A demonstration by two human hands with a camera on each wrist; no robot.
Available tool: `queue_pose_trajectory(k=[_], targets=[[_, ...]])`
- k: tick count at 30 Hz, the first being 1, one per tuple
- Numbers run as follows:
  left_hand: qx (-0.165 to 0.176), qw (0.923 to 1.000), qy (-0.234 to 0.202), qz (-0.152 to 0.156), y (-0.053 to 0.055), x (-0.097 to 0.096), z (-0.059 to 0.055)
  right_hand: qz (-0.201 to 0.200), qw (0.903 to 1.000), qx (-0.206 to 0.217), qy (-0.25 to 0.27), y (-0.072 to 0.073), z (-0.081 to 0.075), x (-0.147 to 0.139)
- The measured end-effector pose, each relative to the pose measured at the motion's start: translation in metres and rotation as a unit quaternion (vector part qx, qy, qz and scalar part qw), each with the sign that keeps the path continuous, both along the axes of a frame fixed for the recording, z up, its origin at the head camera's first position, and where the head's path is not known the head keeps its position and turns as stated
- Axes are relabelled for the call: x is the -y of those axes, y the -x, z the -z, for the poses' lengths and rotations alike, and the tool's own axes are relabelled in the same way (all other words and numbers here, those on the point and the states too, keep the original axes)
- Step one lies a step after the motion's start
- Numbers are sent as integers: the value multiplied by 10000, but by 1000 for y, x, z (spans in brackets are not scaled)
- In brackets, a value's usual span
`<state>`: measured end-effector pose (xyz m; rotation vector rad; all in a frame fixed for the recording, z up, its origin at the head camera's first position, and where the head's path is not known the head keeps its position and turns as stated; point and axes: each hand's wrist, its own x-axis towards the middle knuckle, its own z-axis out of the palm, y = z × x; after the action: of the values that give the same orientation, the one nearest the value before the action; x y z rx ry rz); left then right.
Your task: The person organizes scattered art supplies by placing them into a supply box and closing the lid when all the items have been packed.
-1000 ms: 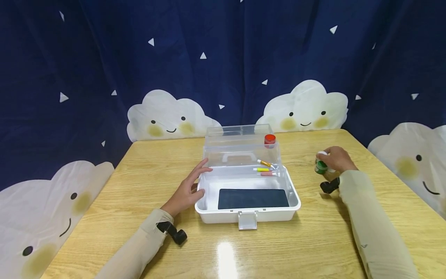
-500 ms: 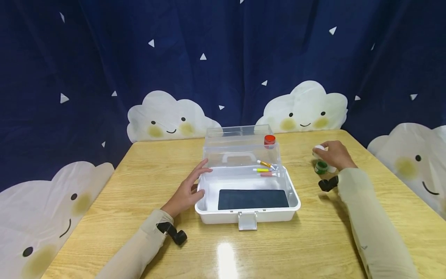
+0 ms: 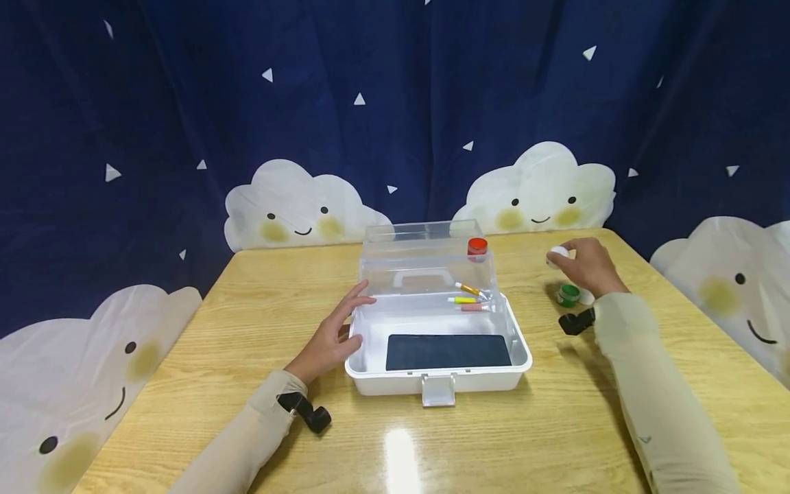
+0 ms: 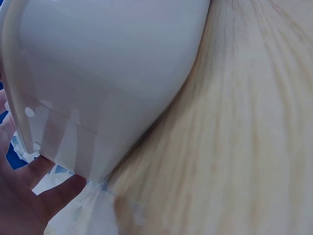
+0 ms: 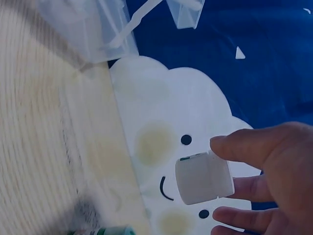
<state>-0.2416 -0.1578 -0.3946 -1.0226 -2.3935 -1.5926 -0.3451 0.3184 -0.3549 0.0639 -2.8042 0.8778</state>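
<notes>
My left hand rests at the left side of an open white plastic box, its fingers spread. In the left wrist view, two fingertips touch the box's outer wall. Above the table at the right, my right hand pinches a small white jar between thumb and fingers. The right wrist view shows this jar tilted, with a sliver of green on its edge. Below that hand, a green jar stands on the table, and a white round thing is partly hidden behind it.
The box's clear lid leans back, with a red-topped jar by its right end. Inside lie a dark flat panel and several small tubes. A latch hangs in front. A dark blue curtain closes off the back.
My right hand has lifted the white jar off the green jar's spot and carried it back and slightly left. The green jar stays on the table. My left hand has not moved.
</notes>
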Motion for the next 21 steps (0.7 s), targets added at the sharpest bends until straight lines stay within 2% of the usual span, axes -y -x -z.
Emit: queue_pose_trajectory(k=[8, 16, 21], targets=[[47, 10000, -6, -11, -1, -1, 0, -127, 9993, -150, 307, -7, -14, 15], [18, 10000, 11, -6, 0, -1, 0, 6, 9976, -162, 678, -13, -31, 37], [45, 10000, 12, -11, 0, -1, 0, -75, 9969, -276, 736, -17, -37, 47]])
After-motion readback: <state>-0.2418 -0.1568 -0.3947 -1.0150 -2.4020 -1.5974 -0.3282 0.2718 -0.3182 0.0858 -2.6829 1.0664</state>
